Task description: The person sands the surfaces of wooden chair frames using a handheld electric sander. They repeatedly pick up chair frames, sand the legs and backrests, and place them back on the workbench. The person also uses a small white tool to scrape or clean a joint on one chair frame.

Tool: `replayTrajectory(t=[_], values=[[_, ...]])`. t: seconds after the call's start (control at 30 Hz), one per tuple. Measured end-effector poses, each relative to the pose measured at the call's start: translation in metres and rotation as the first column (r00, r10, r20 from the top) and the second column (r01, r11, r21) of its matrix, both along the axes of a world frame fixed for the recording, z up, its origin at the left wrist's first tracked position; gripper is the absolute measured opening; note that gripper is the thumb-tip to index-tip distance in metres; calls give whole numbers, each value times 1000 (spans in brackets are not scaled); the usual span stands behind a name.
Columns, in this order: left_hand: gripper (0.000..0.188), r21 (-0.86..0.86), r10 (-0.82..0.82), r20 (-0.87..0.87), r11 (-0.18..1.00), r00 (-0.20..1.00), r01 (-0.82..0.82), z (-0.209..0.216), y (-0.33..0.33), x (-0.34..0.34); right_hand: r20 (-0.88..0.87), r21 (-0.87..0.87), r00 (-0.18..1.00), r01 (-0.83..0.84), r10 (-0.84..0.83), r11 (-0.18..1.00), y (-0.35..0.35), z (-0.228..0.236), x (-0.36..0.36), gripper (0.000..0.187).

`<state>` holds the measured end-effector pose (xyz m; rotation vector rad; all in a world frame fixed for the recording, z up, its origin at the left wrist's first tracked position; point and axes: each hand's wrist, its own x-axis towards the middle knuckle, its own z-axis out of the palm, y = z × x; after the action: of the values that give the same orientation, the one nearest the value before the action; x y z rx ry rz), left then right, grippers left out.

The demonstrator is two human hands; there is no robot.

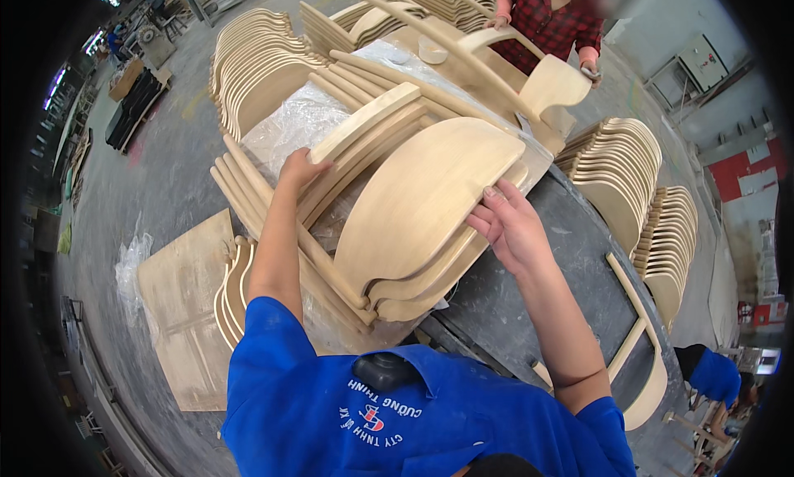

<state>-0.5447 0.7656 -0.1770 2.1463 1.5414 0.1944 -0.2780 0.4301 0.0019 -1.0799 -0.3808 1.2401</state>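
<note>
My left hand [304, 169] is closed around the near end of a pale curved wooden rail [364, 123]; its fingertips are partly hidden. With thumb and fingers my right hand [511, 225] pinches the right edge of a broad rounded wooden chair panel [426, 192]. That panel tops a stack of similar panels, whose lower edges show beneath it. Round wooden posts [327, 266] run along the left of the stack, joined to such pieces. Clear plastic sheeting [298, 121] lies under and beside the wood.
Across the table a person in a checked shirt [550, 22] handles another chair frame [550, 84]. Stacked curved panels stand at left [256, 68] and right [616, 167]. A loose wooden frame [633, 336] rests on the dark tabletop [529, 312]. Cardboard [186, 312] lies at lower left.
</note>
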Motion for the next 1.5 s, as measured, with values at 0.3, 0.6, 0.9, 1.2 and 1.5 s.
replayTrajectory(t=[0.3, 0.6, 0.9, 1.2, 1.5], values=[[69, 195, 171, 127, 962, 977, -193, 121, -54, -26, 35, 4, 998, 56, -56, 998, -30, 4, 2, 46], [61, 419, 181, 544, 788, 819, -452, 244, -172, -49, 170, 157, 963, 183, -209, 970, -120, 28, 9, 39], [40, 505, -121, 772, 713, 624, -487, 309, -339, 3, 85, 335, 852, 464, -517, 820, -251, 36, 41, 41], [37, 519, -372, 822, 801, 431, -298, 304, -473, 100, -45, 441, 603, 727, -796, 526, -428, 27, 87, 33], [25, 389, -436, 836, 899, 332, 200, 248, -510, 158, -50, 568, 364, 776, -930, 273, -532, -10, 100, 34]])
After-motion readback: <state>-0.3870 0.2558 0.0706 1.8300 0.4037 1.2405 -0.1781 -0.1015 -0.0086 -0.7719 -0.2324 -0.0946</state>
